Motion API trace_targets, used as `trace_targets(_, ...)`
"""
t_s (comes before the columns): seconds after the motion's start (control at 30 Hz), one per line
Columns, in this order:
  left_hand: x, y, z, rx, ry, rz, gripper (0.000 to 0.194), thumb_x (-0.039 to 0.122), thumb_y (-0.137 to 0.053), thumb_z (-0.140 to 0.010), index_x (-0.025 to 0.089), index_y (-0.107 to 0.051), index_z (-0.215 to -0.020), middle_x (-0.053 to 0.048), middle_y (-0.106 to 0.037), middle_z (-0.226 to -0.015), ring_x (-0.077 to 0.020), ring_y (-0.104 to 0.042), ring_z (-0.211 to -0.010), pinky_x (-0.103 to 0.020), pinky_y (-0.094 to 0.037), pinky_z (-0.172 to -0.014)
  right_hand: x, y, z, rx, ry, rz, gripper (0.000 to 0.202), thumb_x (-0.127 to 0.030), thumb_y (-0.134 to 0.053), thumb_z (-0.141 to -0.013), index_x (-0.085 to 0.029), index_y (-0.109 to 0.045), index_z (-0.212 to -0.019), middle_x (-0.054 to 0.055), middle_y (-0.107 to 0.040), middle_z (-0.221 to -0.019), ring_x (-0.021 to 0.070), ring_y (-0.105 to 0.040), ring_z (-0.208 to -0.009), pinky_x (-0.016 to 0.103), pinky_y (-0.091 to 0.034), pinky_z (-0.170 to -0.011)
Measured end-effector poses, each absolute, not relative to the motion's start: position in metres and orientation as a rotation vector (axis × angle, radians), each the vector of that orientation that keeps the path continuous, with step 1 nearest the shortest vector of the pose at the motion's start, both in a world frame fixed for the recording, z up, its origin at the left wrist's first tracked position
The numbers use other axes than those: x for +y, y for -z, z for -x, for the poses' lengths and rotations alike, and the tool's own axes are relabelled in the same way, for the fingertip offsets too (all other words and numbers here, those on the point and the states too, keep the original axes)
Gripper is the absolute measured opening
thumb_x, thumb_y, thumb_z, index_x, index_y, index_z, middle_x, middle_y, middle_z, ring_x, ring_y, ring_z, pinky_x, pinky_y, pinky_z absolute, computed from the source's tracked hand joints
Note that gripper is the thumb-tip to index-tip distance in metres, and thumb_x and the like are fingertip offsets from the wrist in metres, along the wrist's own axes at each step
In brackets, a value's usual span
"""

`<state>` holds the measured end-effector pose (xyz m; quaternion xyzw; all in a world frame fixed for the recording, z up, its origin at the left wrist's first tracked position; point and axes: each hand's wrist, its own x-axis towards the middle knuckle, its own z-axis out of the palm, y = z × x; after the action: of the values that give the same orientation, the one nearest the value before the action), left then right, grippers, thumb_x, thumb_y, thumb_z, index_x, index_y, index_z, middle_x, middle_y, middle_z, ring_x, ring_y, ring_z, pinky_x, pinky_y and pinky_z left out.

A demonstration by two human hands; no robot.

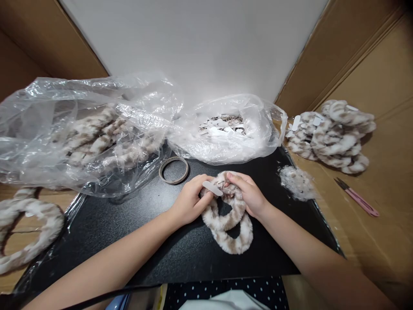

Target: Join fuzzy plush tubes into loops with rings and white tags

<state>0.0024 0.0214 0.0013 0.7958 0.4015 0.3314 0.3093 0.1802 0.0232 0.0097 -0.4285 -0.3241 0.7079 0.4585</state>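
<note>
Over the desk (180, 249), the left hand's grip (192, 200) was closed on the furry loops (226, 223) beside a white tag (212, 188); the right hand (251, 196) pinched their other side. Handling the tag seemed the step; its fastening was hidden, so the next move likely called for steady loops.

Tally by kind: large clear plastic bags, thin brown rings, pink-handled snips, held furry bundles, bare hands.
Large clear plastic bags: 2 (left-side bag, middle bag)
Thin brown ring: 1
Pink-handled snips: 1
Held furry bundle: 1
Bare hands: 2 (left hand, right hand)
Total: 7
</note>
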Motion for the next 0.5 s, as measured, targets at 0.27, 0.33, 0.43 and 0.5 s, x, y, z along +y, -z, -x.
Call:
trace_targets(0.27, 0.02, -0.001, -0.001, 0.999, -0.839, -2.028, 0.031, 0.03, -0.035, -0.097, 0.018, -0.059, -0.08, -0.003, -0.06, -0.075, -0.0177, -0.057, -0.071, -0.029, -0.043, -0.069, 0.021, -0.003, -0.184, -1.138, -1.443, 1.136, 0.025, -0.045, -0.063, -0.082, -0.021, -0.058, -0.086, -0.001, -0.061, -0.078, 0.0149, -0.058, -0.071, 0.027, -0.047, -0.067)
trace_targets(0.33, 0.021, -0.001, -0.001, 0.997, -0.863, -2.044, 0.031, 0.029, -0.035, -0.096, 0.018, -0.058, -0.078, -0.003, -0.061, -0.077, -0.0173, -0.056, -0.072, -0.029, -0.043, -0.07, 0.02, -0.002, -0.187, -1.361, -1.172, 1.188, 0.022, -0.039, -0.059, -0.087, -0.022, -0.056, -0.101, 0.002, -0.063, -0.092, 0.0185, -0.061, -0.085, 0.031, -0.048, -0.077)
trace_targets(0.43, 0.022, -0.001, -0.001, 1.02, -0.89, -2.072, 0.031, 0.027, -0.036, -0.094, 0.018, -0.054, -0.07, -0.002, -0.06, -0.074, -0.0166, -0.054, -0.07, -0.028, -0.041, -0.068, 0.017, -0.004, -0.19, -1.71, -0.828, 1.096, 0.038, -0.03, -0.063, -0.083, -0.023, -0.05, -0.118, 0.008, -0.06, -0.113, 0.0239, -0.058, -0.108, 0.04, -0.046, -0.095)
trace_targets(0.5, 0.022, -0.002, -0.001, 1.028, -0.9, -2.101, 0.031, 0.027, -0.037, -0.093, 0.019, -0.051, -0.066, -0.002, -0.059, -0.071, -0.0165, -0.052, -0.067, -0.029, -0.04, -0.067, 0.015, -0.006, -0.19, -1.917, -0.686, 1.003, 0.049, -0.024, -0.065, -0.078, -0.024, -0.047, -0.123, 0.01, -0.057, -0.121, 0.0259, -0.055, -0.115, 0.043, -0.044, -0.1)
